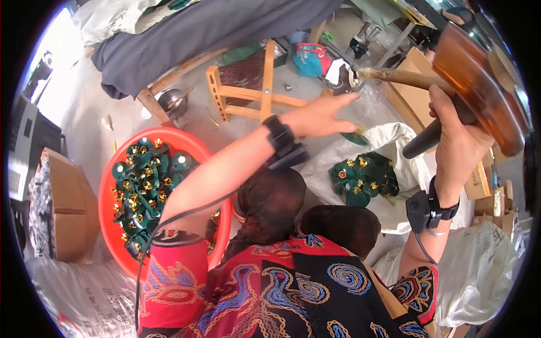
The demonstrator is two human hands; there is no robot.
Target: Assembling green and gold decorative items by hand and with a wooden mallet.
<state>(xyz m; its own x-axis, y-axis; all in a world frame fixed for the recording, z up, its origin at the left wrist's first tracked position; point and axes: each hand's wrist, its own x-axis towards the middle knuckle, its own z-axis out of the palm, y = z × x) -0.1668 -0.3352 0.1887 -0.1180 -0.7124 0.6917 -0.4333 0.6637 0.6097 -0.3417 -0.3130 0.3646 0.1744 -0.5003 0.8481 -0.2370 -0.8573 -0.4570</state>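
Right hand [456, 141] gripping one hammer [479, 84], left hand [324, 115] outstretched, open

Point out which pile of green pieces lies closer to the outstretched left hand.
The smaller pile on the white sack, just below the left hand. The larger pile fills the red basin, farther off by the left elbow.

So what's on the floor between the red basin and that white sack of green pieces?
In the head view, the person's own knees in dark cloth fill the gap between the red basin and the white sack.
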